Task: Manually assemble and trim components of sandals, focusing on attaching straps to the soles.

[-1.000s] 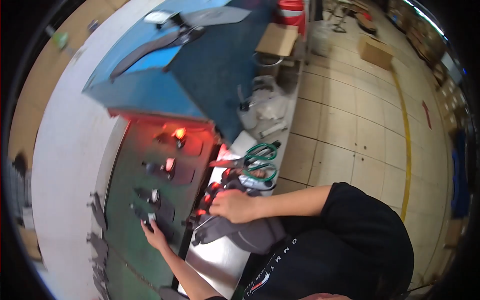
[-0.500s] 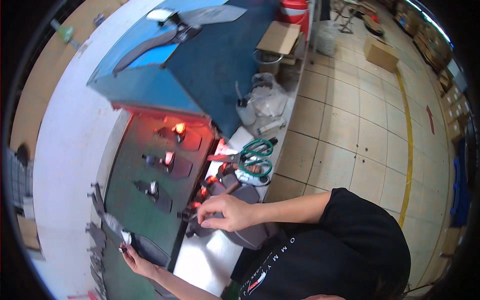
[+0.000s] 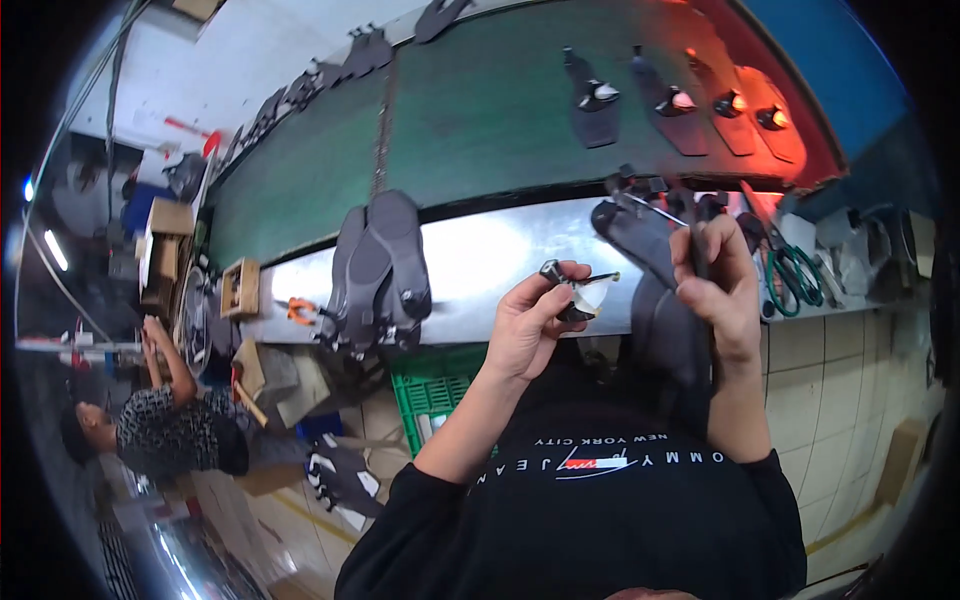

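In front of my chest, my left hand [image 3: 530,325] pinches a small black strap piece [image 3: 591,294] with a pale, shiny patch and a dark end at the thumb. Farther right, my right hand [image 3: 722,290] closes round a narrow dark strip [image 3: 699,250]; its exact kind is unclear. Beside that hand, grey sandal soles [image 3: 640,245] with black strap parts lie at the bench edge, partly covered by it. Green-handled scissors [image 3: 795,280] rest to its right. Another stack of grey soles [image 3: 385,260] sits on the metal bench to the left.
A green conveyor belt [image 3: 480,110] runs behind the bench, carrying several strapped sole pieces [image 3: 597,97] towards a red-glowing opening. More grey pieces line its far edge. A wooden box [image 3: 240,288] and orange-handled tool [image 3: 300,310] stand left. A co-worker [image 3: 180,430] works at far left.
My view has swung left along the bench. My left hand has come back from the belt to my chest with a strap piece; my right hand now grips a dark strip.
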`<state>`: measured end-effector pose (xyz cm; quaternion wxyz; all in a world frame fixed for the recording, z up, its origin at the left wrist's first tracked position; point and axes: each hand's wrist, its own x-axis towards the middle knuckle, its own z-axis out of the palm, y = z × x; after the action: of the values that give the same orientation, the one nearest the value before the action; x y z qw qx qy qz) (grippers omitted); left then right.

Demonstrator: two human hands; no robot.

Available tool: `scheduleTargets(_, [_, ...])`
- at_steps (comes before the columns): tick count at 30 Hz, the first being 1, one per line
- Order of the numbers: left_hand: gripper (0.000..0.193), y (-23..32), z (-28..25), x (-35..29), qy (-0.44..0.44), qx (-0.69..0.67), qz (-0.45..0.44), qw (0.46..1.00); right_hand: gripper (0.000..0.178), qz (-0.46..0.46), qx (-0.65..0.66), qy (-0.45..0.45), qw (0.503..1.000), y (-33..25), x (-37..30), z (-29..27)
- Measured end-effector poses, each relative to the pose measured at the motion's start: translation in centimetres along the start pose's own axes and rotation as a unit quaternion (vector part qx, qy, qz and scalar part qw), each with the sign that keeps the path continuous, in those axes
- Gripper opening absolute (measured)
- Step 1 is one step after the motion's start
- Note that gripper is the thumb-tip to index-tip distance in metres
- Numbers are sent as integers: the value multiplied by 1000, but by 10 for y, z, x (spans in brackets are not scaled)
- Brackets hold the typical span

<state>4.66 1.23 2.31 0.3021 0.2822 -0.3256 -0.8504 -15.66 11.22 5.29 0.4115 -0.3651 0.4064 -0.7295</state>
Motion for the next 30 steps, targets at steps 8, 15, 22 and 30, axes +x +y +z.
scheduleTargets(8, [29,-10,-28,-10,-15,12,101,995,34,-9,-293,-26,956,19,-35,33])
scheduleTargets(15, [35,-9,-29,-13,-39,25,89,995,54,-20,-290,-54,955,20,-44,33])
scheduleTargets(22, [34,-9,-31,-10,-84,24,101,991,41,-35,-304,-51,951,27,-47,30])
scheduleTargets(30, [33,-9,-30,-8,-87,31,105,990,40,-37,-305,-51,950,28,-47,30])
